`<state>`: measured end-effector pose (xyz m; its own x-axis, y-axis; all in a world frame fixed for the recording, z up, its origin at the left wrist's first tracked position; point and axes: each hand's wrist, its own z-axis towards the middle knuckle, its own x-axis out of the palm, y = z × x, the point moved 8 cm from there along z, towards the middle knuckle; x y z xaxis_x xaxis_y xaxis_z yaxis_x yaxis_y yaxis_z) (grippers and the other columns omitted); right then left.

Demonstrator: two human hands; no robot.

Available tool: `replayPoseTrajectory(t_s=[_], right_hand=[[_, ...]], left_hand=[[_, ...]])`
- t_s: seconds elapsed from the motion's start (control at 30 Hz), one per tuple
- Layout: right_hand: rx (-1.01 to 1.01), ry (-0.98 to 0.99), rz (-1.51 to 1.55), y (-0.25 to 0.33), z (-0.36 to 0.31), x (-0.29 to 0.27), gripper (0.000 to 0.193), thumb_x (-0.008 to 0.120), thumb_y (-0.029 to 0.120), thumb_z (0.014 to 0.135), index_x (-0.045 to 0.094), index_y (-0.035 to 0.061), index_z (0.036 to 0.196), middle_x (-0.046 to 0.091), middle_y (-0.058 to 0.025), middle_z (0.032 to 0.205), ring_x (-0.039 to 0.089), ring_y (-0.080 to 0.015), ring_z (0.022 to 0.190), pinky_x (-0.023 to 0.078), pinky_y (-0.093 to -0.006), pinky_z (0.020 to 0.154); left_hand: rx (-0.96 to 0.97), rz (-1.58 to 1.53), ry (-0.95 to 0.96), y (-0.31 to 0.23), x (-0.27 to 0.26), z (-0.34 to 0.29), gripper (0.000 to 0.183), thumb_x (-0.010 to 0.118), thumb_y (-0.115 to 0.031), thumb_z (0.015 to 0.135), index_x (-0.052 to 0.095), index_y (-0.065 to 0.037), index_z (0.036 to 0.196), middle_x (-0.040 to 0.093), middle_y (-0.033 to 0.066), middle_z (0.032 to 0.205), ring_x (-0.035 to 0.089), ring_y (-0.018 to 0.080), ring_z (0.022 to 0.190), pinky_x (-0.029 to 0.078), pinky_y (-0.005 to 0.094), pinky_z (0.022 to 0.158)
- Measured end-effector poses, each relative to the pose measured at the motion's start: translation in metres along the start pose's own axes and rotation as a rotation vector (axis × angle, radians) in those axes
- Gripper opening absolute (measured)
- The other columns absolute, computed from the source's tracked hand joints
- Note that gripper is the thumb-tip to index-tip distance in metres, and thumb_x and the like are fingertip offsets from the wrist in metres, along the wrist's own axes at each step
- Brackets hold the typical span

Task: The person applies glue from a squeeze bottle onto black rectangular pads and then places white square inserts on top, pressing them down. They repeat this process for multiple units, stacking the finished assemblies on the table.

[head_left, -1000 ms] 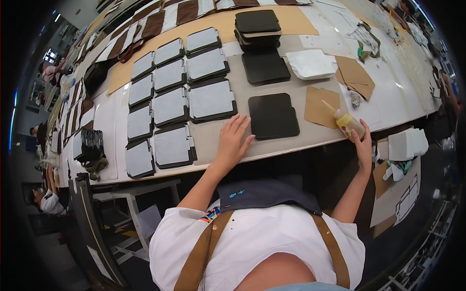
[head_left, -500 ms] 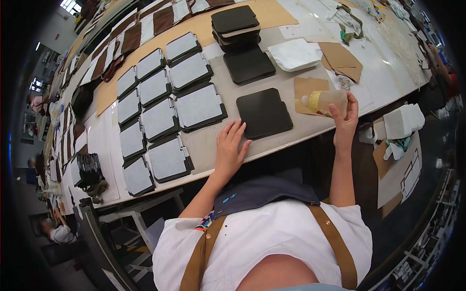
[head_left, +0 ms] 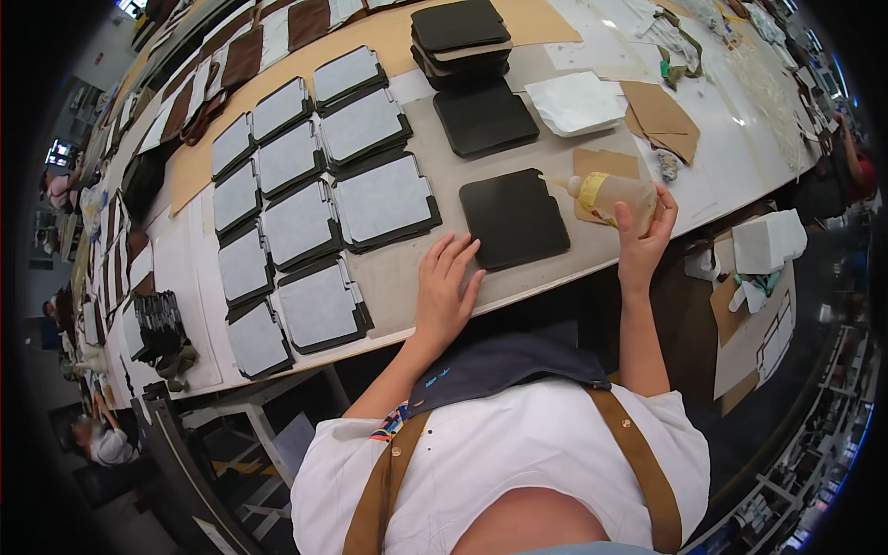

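A translucent squeeze bottle point(head_left: 622, 196) with a yellow band is in my right hand point(head_left: 646, 245), its fingers wrapped round the base. The bottle lies nearly level, its thin nozzle pointing left over the upper right edge of a flat black panel point(head_left: 514, 222) with rounded corners and a notched side. My left hand point(head_left: 447, 294) rests with fingers spread on the table by the panel's lower left side, fingertips at its edge. Whether liquid leaves the nozzle is too small to tell. Under the bottle lies a brown card point(head_left: 601, 165).
Rows of black pieces topped with light grey sheets point(head_left: 384, 201) cover the left of the table point(head_left: 407, 319). Behind the panel lie another black panel point(head_left: 486, 117) and a stack of black pieces point(head_left: 460, 26). Folded white sheets point(head_left: 575, 104) and brown cardboard pieces point(head_left: 661, 120) lie far right.
My right hand has tipped the bottle and shifted it slightly left, bringing its nozzle to the panel's edge. The left hand stays by the panel; the whole view has turned a little.
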<state>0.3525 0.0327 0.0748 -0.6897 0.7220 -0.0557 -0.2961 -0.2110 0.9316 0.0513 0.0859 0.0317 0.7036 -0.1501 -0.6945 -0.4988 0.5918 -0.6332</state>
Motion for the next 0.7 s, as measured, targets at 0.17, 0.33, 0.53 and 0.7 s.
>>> replayPoseTrajectory(t_s=[0.17,0.33,0.53,0.7], right_hand=[[-0.016,-0.001,-0.036,0.002,-0.003,0.003,0.065,0.079,0.011,0.089,0.039,0.0021,0.139,0.051,-0.0137,0.133,0.052,-0.0202,0.123,0.043,-0.0337,0.105],[-0.056,0.001,-0.065,0.002,-0.004,0.003,0.065,0.079,0.01,0.088,0.039,0.0023,0.139,0.05,-0.0133,0.134,0.051,-0.0208,0.125,0.042,-0.0339,0.106],[-0.079,0.023,-0.068,0.002,-0.006,0.007,0.064,0.079,0.01,0.088,0.04,0.0036,0.139,0.052,-0.0129,0.133,0.051,-0.0211,0.125,0.041,-0.0346,0.107],[-0.119,0.059,-0.067,0.01,-0.011,0.017,0.063,0.078,0.01,0.089,0.04,0.0043,0.138,0.054,-0.0126,0.131,0.051,-0.0212,0.124,0.041,-0.0354,0.108]], left_hand=[[-0.004,-0.009,0.005,0.001,0.0,0.0,0.043,0.068,-0.014,0.093,0.06,-0.006,0.135,0.057,0.0116,0.141,0.044,0.0348,0.139,0.035,0.0474,0.113],[-0.005,-0.022,0.003,0.001,0.0,0.001,0.043,0.067,-0.013,0.093,0.06,-0.005,0.135,0.057,0.0121,0.141,0.044,0.0351,0.139,0.035,0.0475,0.113],[-0.006,-0.028,-0.002,0.0,-0.001,0.001,0.043,0.067,-0.011,0.092,0.061,-0.005,0.134,0.057,0.0123,0.141,0.045,0.0356,0.138,0.035,0.0473,0.113],[-0.001,-0.031,-0.006,0.0,-0.001,0.001,0.043,0.068,-0.01,0.092,0.061,-0.005,0.133,0.057,0.0124,0.14,0.045,0.0356,0.138,0.036,0.0471,0.113]])
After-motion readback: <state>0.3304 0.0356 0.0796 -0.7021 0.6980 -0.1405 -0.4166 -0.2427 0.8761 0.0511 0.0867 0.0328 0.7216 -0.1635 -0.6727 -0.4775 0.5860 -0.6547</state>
